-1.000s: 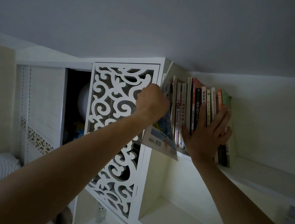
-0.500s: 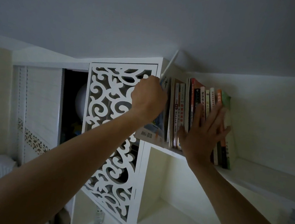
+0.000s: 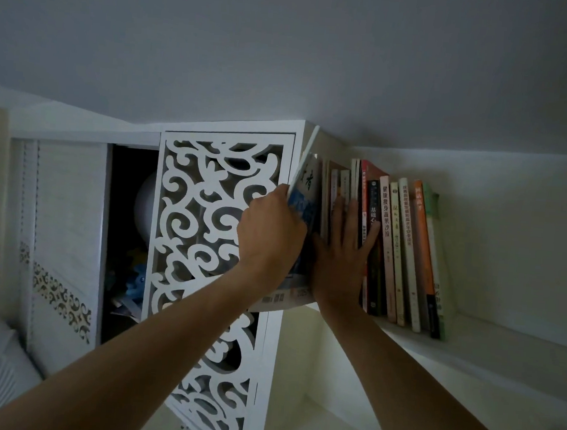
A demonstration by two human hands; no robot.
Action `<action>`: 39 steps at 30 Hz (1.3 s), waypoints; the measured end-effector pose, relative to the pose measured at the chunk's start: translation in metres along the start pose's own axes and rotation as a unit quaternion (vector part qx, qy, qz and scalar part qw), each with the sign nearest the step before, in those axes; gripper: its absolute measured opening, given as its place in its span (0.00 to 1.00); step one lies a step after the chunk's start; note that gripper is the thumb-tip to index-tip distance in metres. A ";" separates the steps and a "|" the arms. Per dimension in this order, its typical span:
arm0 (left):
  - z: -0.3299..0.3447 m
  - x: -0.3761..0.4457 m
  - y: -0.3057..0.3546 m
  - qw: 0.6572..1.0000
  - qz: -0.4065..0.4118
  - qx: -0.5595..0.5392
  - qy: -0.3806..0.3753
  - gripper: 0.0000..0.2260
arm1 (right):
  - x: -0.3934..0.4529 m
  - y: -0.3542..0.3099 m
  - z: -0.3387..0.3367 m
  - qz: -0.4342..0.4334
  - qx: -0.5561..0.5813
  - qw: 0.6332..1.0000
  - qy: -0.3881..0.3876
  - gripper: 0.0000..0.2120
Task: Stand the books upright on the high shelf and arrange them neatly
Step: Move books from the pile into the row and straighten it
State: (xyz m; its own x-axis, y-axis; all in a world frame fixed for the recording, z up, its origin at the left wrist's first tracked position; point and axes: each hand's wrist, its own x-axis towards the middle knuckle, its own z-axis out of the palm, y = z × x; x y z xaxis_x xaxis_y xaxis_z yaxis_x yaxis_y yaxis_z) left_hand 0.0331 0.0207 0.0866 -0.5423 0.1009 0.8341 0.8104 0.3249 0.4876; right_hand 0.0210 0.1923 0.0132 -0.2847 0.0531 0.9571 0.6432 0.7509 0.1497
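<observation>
Left hand (image 3: 270, 234) grip clenched on thin blue-and-white paperback magazine (image 3: 305, 196), tilted at the row's 9 o'clock end. Right hand (image 3: 342, 253) grip released, fingers flat against upright row of coloured paperback books (image 3: 395, 244) standing on high white shelf (image 3: 488, 353). White fretwork cabinet door (image 3: 206, 229) at 9 o'clock.

The high white shelf (image 3: 488, 349) carries a row of books (image 3: 398, 244) that stand on it with spines outward, leaning a little. At the left end of the row, a thin magazine (image 3: 305, 196) stands tilted against the cabinet side.
</observation>
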 end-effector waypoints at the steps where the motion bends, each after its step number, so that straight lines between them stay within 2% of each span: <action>1: 0.002 0.000 -0.002 1.000 0.001 0.000 0.005 0.06 | 0.000 0.000 0.002 0.000 0.003 1.000 0.002 0.36; 5: 0.010 -0.004 -0.007 1.000 -0.009 -0.006 0.016 0.04 | -0.002 0.002 0.004 0.002 -0.009 1.000 0.009 0.40; 11: 0.014 -0.009 -0.008 0.999 -0.019 -0.012 0.034 0.06 | -0.004 0.016 -0.003 -0.004 -0.030 1.000 0.000 0.26; 13: 0.012 -0.010 -0.004 0.999 -0.007 -0.005 0.038 0.08 | -0.005 0.019 -0.004 0.002 -0.034 0.999 0.001 0.25; 18: 0.016 -0.008 0.004 0.998 0.031 0.016 0.043 0.12 | -0.005 0.021 -0.005 0.010 -0.046 0.999 0.019 0.29; 21: 0.032 -0.004 0.002 0.999 0.021 0.004 0.039 0.12 | -0.005 0.021 -0.005 0.013 -0.066 0.998 0.005 0.33; 27: 0.078 0.004 -0.016 0.999 0.001 -0.040 0.027 0.14 | -0.004 0.018 -0.005 0.025 -0.103 0.994 0.005 0.36; 30: 0.103 0.007 -0.023 0.992 0.021 -0.122 0.026 0.19 | -0.002 0.017 -0.004 0.038 -0.130 0.991 0.018 0.37; 32: 0.114 0.002 -0.020 0.978 0.075 -0.188 0.045 0.21 | -0.003 0.017 -0.005 0.031 -0.129 0.991 0.016 0.39; 35: 0.130 0.001 -0.030 0.968 0.145 -0.152 0.135 0.22 | -0.005 0.016 -0.007 0.022 -0.116 0.993 0.009 0.40; 37: 0.142 0.009 -0.041 0.969 0.136 -0.123 0.164 0.23 | -0.006 0.017 -0.006 0.013 -0.123 0.992 0.002 0.40; 39: 0.150 0.015 -0.046 0.972 0.121 -0.126 0.159 0.24 | -0.006 0.017 -0.006 0.004 -0.113 0.994 -0.006 0.41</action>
State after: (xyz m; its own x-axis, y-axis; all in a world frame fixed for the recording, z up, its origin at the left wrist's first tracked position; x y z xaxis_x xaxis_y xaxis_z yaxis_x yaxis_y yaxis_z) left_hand -0.0457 0.1487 0.0383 -0.2651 -0.1637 0.9502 0.9561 0.0826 0.2810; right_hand 0.0379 0.2012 0.0116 -0.2867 0.0678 0.9556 0.7886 0.5831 0.1952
